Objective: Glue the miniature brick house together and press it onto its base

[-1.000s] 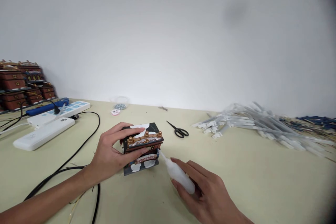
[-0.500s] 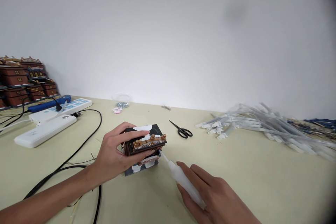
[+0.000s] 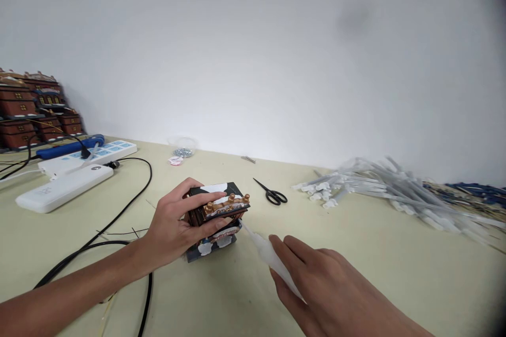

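Observation:
My left hand [image 3: 174, 221] is closed around a miniature house [image 3: 215, 188], its fingers over the dark, snow-painted roof and its thumb along the front. Gold knobs line the roof edge, and white snow patches mark the base. In my right hand [image 3: 312, 279] is a translucent white squeeze bottle [image 3: 272, 258] with a thin nozzle. The nozzle's tip reaches the right front corner of the house, below the roof; whether it touches is too small to tell. Beyond the house lies a pair of black scissors [image 3: 272, 194].
Stacked miniature houses [image 3: 23, 110] stand at the far left, near a white power strip [image 3: 118, 148], a blue tool [image 3: 71, 147] and a white power bank [image 3: 63, 189]. Black cables [image 3: 130, 205] cross the left side. Translucent plastic tubes [image 3: 371, 184] lie heaped right; a clear dish [image 3: 184, 148] holds small metal parts.
My right hand and the squeeze bottle have shifted slightly right, with the nozzle still by the house's corner. My left thumb sits slightly higher on the front. The whole view has shifted a little.

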The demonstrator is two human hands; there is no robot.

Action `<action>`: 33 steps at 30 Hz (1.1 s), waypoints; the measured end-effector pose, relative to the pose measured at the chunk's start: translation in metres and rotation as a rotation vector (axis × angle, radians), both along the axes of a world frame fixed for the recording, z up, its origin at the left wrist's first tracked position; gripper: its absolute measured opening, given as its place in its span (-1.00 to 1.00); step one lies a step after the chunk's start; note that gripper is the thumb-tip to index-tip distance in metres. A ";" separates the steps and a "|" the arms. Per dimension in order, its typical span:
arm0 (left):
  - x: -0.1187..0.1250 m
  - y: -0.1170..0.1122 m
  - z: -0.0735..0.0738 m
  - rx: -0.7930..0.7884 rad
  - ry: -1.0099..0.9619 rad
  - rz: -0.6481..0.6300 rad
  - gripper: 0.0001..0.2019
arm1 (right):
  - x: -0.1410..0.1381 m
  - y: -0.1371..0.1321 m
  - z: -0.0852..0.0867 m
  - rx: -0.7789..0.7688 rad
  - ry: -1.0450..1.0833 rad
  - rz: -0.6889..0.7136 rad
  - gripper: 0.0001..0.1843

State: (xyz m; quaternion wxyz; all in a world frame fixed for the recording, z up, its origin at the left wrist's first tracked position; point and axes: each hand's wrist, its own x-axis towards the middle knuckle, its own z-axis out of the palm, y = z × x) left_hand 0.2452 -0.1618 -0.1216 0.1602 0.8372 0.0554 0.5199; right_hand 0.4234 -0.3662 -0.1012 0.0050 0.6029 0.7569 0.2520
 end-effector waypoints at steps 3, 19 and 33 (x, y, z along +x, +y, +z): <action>-0.001 -0.001 0.000 0.020 0.006 0.021 -0.69 | -0.001 0.000 0.007 -0.009 0.023 0.014 -0.76; 0.000 -0.001 -0.001 0.040 0.011 0.016 -0.72 | -0.002 0.002 0.029 -0.136 -0.013 0.006 -0.83; 0.001 -0.002 0.000 0.081 0.006 0.011 -0.74 | 0.000 0.005 0.042 -0.208 -0.184 0.045 -0.73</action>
